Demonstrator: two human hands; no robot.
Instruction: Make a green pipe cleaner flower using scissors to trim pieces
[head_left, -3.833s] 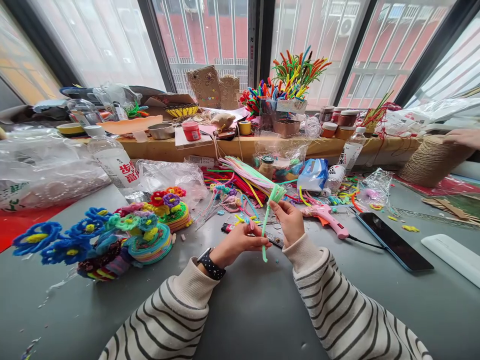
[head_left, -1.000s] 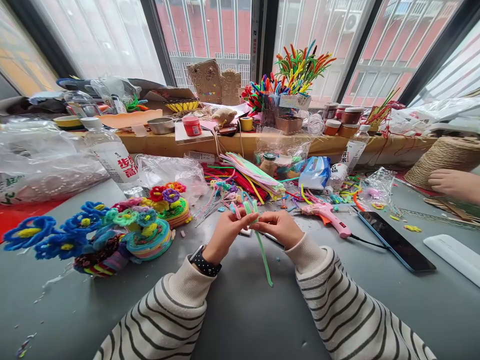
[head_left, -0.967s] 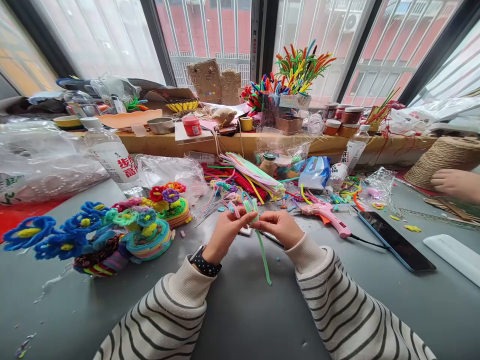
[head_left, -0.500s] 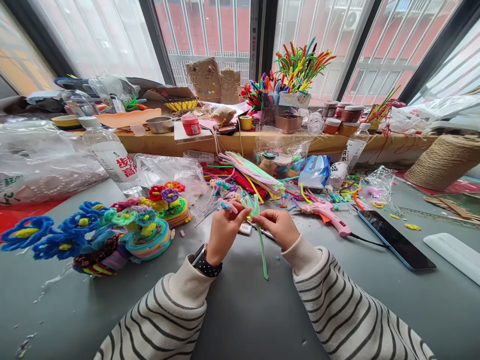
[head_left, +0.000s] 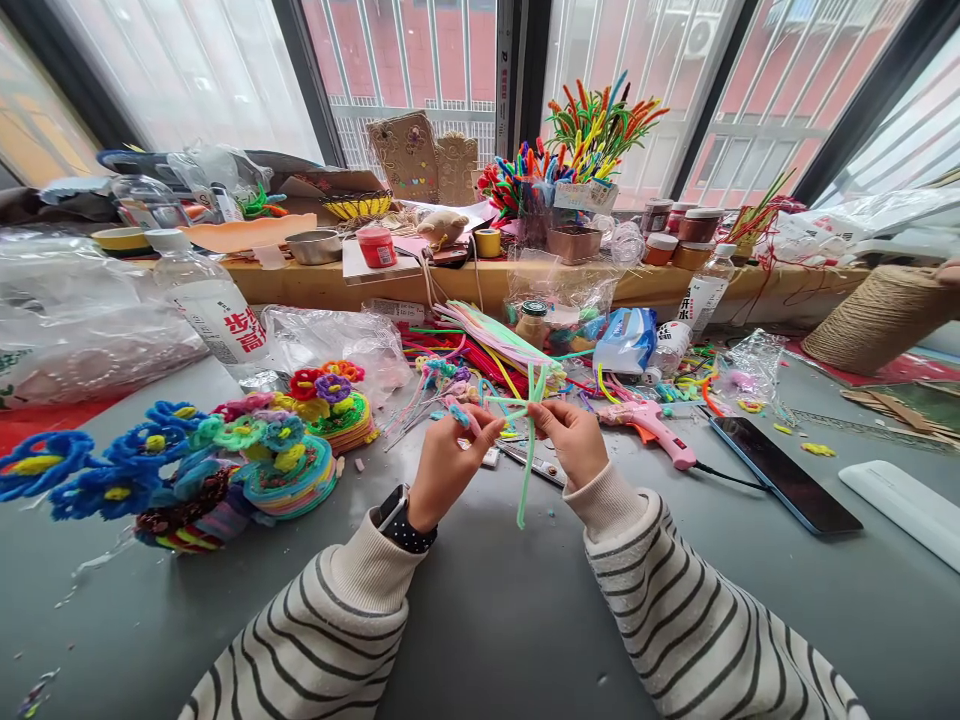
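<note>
Above the grey surface [head_left: 495, 620], the right hand [head_left: 576, 440] pinches green pipe cleaners [head_left: 528, 465], crossed already but apparently unfinished, their ends loose, while the left hand [head_left: 448, 465], beside them, clasps a pink-and-blue piece [head_left: 460, 413].

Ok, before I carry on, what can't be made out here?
All in the head view:
- Crossing of the green stems: partly covered by the right hand.
- Lower end of the pink piece: hidden by the left hand.
- Co-worker's hand: cut off by the right edge.
- Print on the red jar: too small.
</note>
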